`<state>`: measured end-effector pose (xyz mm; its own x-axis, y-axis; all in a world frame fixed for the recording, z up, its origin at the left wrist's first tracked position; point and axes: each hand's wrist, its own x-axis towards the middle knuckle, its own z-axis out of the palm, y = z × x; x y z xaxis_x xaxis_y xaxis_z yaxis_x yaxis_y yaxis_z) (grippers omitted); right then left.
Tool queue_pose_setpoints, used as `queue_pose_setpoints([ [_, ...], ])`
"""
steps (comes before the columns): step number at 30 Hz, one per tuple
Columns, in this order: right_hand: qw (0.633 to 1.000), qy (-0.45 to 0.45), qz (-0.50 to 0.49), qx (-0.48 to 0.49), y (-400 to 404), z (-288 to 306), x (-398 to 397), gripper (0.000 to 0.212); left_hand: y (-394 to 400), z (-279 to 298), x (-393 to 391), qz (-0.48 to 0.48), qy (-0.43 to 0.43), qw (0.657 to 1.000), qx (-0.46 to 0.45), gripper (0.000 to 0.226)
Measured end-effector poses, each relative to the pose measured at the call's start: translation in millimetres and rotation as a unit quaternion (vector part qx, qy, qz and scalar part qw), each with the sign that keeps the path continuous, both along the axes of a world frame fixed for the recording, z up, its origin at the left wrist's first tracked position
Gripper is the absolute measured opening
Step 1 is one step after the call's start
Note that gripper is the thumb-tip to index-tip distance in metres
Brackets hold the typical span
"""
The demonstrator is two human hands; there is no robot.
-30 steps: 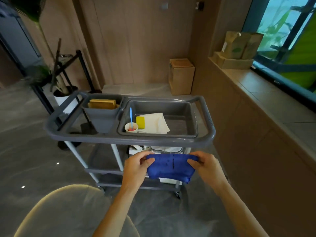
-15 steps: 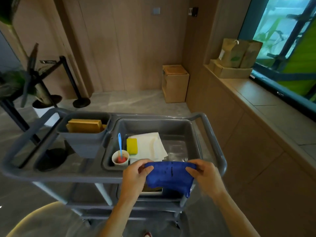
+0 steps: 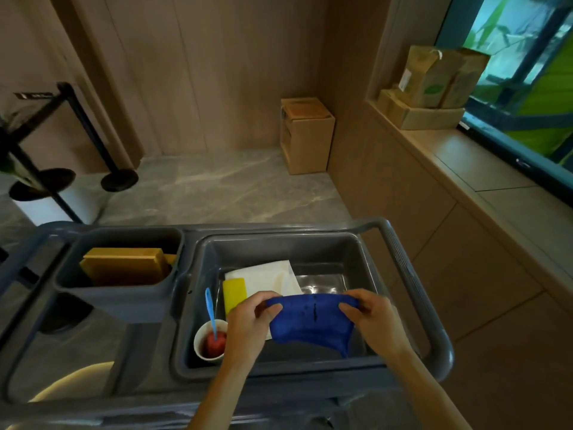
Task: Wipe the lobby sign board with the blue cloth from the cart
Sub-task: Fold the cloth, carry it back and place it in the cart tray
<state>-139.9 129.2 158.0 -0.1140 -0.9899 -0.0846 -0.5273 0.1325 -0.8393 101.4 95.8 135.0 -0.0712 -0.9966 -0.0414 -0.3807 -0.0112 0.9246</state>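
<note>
I hold a blue cloth [image 3: 310,321] stretched between both hands above the right tub of the grey cart [image 3: 412,290]. My left hand [image 3: 251,324] pinches its left top corner and my right hand [image 3: 372,321] pinches its right top corner. The cloth hangs folded, its lower edge drooping into the tub. No sign board is clearly in view; a black stand [image 3: 83,125] with a small plaque shows at the far left.
The tub holds a white paper [image 3: 269,274], a yellow sponge [image 3: 234,293] and a cup with a blue spoon [image 3: 210,336]. The left bin holds a brown box [image 3: 124,265]. A cardboard box [image 3: 307,135] stands by the wall; paper bags [image 3: 434,79] sit on the right ledge.
The cloth and both hands have risen from in front of the cart's lower shelves to above the top tub, and the cart now lies closer under me.
</note>
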Motion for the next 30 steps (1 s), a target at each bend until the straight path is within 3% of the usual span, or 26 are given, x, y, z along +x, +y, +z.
queue_pose_setpoints([
  [8,0.999,-0.017,0.005,0.030,-51.7,-15.3,-13.5,0.016,-52.0,-20.0,-15.8,0.013,0.004,1.000,0.026,0.026],
  [18,0.994,-0.064,0.001,0.092,-109.9,-58.0,-57.4,0.027,-108.5,-46.5,-63.4,0.028,0.002,0.995,0.100,0.021],
  [30,0.970,-0.123,-0.020,0.206,-152.4,-133.1,-65.3,0.056,-146.8,-115.1,-81.5,0.053,0.083,0.969,0.224,0.028],
])
